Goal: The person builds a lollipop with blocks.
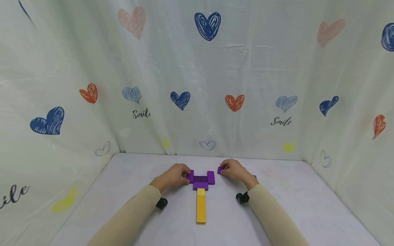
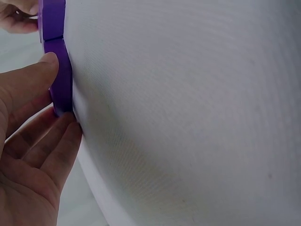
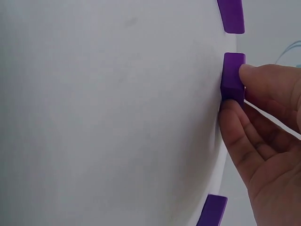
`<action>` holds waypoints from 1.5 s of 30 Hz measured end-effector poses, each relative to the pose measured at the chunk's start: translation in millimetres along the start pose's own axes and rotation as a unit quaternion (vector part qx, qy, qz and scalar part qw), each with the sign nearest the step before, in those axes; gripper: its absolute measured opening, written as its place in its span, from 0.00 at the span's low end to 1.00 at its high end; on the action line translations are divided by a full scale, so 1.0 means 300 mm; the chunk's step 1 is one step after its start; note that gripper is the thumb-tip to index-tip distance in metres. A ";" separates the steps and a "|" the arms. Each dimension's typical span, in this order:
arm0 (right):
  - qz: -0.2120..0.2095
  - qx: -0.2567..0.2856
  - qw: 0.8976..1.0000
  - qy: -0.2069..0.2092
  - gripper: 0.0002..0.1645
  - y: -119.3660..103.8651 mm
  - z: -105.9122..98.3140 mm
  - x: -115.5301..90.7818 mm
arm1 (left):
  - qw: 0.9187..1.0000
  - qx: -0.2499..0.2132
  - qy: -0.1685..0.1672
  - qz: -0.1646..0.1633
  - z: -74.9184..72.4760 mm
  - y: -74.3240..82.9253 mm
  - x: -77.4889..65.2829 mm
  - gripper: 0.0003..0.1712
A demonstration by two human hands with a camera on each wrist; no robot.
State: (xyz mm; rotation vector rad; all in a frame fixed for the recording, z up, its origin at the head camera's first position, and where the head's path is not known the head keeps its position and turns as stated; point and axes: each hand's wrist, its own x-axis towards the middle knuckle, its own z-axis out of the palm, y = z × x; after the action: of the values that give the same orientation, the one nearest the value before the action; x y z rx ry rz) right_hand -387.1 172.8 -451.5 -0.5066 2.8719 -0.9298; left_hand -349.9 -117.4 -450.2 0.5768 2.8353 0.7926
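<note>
My left hand [image 1: 171,175] pinches an upright purple block [image 1: 191,177] at the left side of a small block figure. In the left wrist view the thumb lies on that purple block [image 2: 62,80], with fingertips at its end. To the right of the figure, my right hand [image 1: 236,171] holds a short purple block [image 1: 220,170] between thumb and fingers, apart from the other blocks. The figure also has two dark purple squares [image 1: 200,178], another upright purple block [image 1: 210,178] and a flat purple block [image 1: 200,186] below. A yellow cube [image 1: 200,192] and long yellow bar [image 1: 200,210] run toward me.
One more purple block [image 1: 254,176] shows partly behind the right wrist, also low in the right wrist view as a purple block [image 3: 212,211]. The white table [image 1: 123,205] meets a heart-printed curtain [image 1: 209,85] at the back and sides.
</note>
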 end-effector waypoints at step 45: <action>-0.042 0.018 0.993 -0.107 0.10 -0.236 0.132 0.133 | 1.000 -0.005 -0.005 0.004 -0.016 0.007 0.002 0.19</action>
State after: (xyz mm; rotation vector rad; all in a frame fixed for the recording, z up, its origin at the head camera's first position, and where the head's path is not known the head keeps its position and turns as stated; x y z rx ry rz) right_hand -397.6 83.7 -441.5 -0.6838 2.6557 -0.8789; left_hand -350.9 -117.9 -445.0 0.5899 2.8192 0.8033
